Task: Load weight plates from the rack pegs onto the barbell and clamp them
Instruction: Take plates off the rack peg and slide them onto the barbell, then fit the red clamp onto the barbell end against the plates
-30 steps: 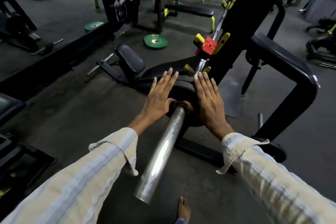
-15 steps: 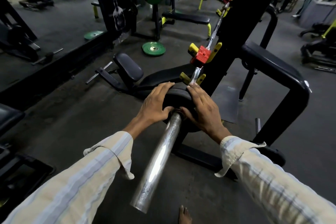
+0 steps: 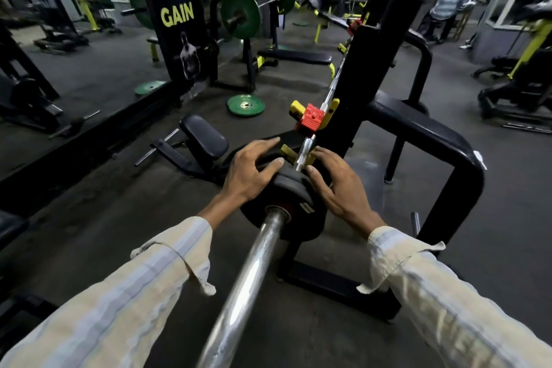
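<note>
Sitting on the bar (image 3: pixel 239 287), the black plate (image 3: pixel 286 203) is threaded on the chrome sleeve, which runs as one long axis from the near free end at the bottom of the view up and away toward the rack (image 3: pixel 379 75). Both hands are on the plate's upper rim. The left hand (image 3: pixel 249 170) curls over the rim from the left, thumb on the near edge and fingers draped over the far side. The right hand (image 3: pixel 337 184) mirrors it from the right, its fingers (image 3: pixel 321 155) bent over the top. Both grips are medium-wide, set by the plate's thickness.

Just beyond the plate, along the same axis, a red clamp (image 3: pixel 310 118) sits on the bar beside yellow hooks (image 3: pixel 331 109). The plate seems to lie short of that stop, so the next push probably goes straight along the bar, away from the person. Neither hand is clearly nearer; an even push should keep the plate from tilting and binding. No outer clamp is on the near side yet.
</note>
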